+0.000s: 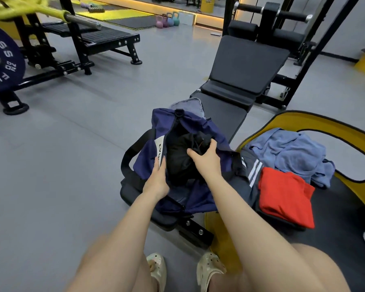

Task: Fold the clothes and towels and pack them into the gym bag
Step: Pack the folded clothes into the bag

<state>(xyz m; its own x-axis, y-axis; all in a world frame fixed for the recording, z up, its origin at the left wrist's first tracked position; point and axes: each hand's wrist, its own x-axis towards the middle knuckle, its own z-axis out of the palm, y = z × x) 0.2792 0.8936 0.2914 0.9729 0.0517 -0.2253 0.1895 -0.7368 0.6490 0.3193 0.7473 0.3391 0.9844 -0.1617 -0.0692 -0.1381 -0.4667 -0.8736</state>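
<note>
**Black garment going into the bag**

Nearest me I see two pale clogs [209,268] on the grey floor [72,165], one under each forearm. My left hand [156,178] grips the near rim of the one navy bag [190,199], fingers curled over its edge beside a white label. My right hand [207,155] is closed on a black garment [181,159] that sits inside the bag's open mouth. The bag rests on the black worktop [226,114], a padded bench with its backrest raised beyond. Just right of the bag, on a black and yellow mat [346,218], lie three loose items: a folded red shirt [284,197] on top of dark striped shorts [251,171], and behind them a crumpled blue towel [293,150]. Far off, four kettlebells [168,20] stand in a row by the wall.
</note>
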